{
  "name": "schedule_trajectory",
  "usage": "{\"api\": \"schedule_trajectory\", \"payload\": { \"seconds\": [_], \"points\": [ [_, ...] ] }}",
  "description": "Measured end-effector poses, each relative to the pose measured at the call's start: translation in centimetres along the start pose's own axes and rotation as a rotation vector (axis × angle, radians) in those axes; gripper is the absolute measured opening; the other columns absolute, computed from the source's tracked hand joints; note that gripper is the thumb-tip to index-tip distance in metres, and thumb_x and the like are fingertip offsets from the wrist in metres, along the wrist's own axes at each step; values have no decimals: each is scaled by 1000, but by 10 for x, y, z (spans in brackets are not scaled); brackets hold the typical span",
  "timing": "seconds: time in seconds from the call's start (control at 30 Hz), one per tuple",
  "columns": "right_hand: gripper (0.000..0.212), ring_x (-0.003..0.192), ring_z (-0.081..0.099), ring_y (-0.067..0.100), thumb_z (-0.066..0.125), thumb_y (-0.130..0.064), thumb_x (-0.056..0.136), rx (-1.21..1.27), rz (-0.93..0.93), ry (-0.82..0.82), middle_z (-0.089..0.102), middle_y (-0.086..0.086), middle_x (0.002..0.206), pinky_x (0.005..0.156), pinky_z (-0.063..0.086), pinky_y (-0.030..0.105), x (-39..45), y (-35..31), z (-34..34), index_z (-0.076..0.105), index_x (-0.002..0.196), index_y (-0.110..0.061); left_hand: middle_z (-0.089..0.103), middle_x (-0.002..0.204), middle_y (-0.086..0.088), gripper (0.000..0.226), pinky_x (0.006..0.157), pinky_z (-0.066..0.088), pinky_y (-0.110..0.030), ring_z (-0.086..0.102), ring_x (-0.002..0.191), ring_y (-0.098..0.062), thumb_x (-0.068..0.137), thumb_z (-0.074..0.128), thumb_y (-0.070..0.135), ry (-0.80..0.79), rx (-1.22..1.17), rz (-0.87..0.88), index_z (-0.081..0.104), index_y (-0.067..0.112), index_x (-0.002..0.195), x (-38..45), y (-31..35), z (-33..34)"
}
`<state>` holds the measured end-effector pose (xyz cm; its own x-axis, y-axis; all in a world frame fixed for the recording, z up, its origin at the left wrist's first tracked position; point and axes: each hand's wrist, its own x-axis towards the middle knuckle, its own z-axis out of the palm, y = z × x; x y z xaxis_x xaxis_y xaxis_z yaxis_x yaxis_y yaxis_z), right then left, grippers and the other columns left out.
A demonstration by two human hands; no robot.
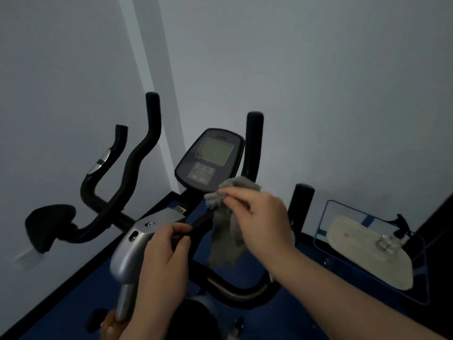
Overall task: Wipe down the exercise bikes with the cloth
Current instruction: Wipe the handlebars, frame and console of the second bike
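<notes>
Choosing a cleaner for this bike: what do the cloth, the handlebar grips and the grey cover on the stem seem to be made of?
The cloth looks like soft grey fabric, perhaps microfibre: it hangs limp with fuzzy edges. The handlebar grips look like matte black foam or rubber, with no shine. The grey cover looks like silver-painted plastic or metal: smooth, with soft glossy highlights; which one cannot be told.
</notes>
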<state>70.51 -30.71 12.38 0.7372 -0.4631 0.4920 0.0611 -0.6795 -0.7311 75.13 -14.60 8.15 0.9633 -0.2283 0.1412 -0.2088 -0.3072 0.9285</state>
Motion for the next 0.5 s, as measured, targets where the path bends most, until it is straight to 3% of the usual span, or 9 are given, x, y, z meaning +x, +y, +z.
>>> {"api": "schedule_trajectory", "payload": {
  "seconds": [0.07,0.13,0.23,0.37,0.43,0.5],
  "points": [
    [20,90,63,-9,64,-26,90,220,88,154,69,-25,94,79,50,8,15,1,-15,72,107,-32,65,90,7,22,68,41,-21,60,82,2,90,56,14,-19,14,41,62,35,88,13,8,9],
    [21,93,62,-12,62,-24,92,387,101,406,65,-30,94,79,47,5,35,0,-22,70,110,-30,65,91,8,19,70,42,-21,60,84,1,91,55,17,-43,28,68,61,35,89,30,18,23],
    [20,100,61,-6,57,-20,95,517,115,638,65,-23,100,84,45,7,78,-1,-19,69,111,-22,67,86,6,16,70,46,-25,62,81,-7,93,51,19,-74,24,80,62,29,88,55,35,46],
    [24,101,59,4,45,-26,100,448,142,552,64,-9,109,85,47,15,114,-3,11,62,117,-20,64,71,8,27,62,45,-27,59,69,-7,96,44,35,-109,227,18,58,28,74,70,38,67],
    [29,91,61,5,36,-37,100,423,178,548,66,-9,104,72,48,16,118,3,25,58,114,-23,62,68,9,34,58,44,-29,56,63,-1,97,38,42,-88,481,29,54,29,71,68,33,71],
    [33,73,58,-1,30,-47,99,450,318,560,63,-16,83,55,41,18,123,8,28,58,97,-29,59,69,8,33,58,44,-30,55,63,-4,98,34,39,-61,645,107,48,27,70,65,32,72]
  ]
}}
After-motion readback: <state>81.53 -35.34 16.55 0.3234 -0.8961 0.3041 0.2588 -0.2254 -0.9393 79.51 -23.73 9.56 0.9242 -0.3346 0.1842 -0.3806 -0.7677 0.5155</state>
